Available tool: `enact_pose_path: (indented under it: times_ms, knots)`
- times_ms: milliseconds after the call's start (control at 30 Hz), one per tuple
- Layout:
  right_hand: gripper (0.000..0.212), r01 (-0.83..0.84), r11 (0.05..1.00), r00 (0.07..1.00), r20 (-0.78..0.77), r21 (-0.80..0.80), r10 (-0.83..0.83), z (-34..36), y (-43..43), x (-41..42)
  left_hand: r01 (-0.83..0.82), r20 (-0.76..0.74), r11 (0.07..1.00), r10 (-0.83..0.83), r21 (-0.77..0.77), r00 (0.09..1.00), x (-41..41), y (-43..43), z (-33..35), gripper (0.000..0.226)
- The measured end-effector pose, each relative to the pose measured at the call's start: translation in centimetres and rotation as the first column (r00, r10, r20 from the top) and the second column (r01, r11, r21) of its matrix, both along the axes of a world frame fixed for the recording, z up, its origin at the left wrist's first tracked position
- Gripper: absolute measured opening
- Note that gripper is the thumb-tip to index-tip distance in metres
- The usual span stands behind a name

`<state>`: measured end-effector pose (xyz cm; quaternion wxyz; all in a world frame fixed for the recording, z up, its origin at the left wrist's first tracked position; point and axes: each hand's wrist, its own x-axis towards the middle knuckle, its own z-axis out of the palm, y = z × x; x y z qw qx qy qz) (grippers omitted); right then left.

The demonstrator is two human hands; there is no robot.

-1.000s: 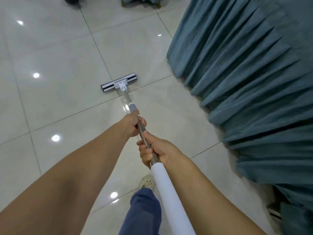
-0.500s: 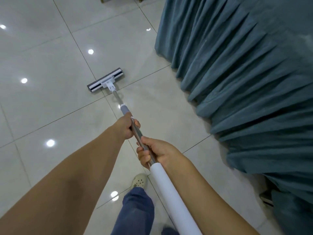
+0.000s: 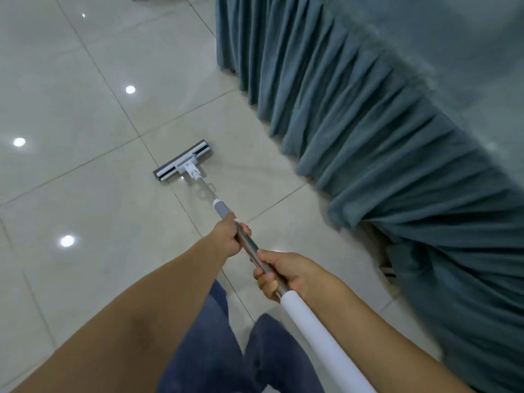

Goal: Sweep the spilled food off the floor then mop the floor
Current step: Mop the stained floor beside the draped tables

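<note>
While the left hand and right hand grip the steel-and-white mop pole, its flat grey mop head rests on the glossy pale tiled floor near the pleated teal fabric skirt. A rightward stroke could snag that skirt's hem, which seems to brush the floor

A banquet or dining hall is suggested here, rather than a home. A wide floor of large, glossy, pale tiles is seen, split by thin dark grout lines, and round light reflections are caught on it in several spots. On the right, a teal pleated table skirt is hung right down to the tiles, with a matching cloth top spread above it.
</note>
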<state>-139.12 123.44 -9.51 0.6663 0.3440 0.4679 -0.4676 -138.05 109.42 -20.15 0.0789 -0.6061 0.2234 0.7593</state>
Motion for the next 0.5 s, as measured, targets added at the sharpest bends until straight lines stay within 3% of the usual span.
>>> enact_pose_path:
  times_ms: [267,500]
  knots:
    - [0.016,-0.164,0.983,0.979,-0.111,0.077,0.172,4.6,17.9,5.0,0.058,0.016,0.987,-0.062,0.149,0.998,5.1,18.1,4.5,0.031]
    - [0.024,-0.203,0.979,0.964,-0.173,0.015,0.203,4.6,16.2,2.9,0.029,0.041,0.995,-0.033,0.100,0.999,2.6,16.8,5.3,0.039]
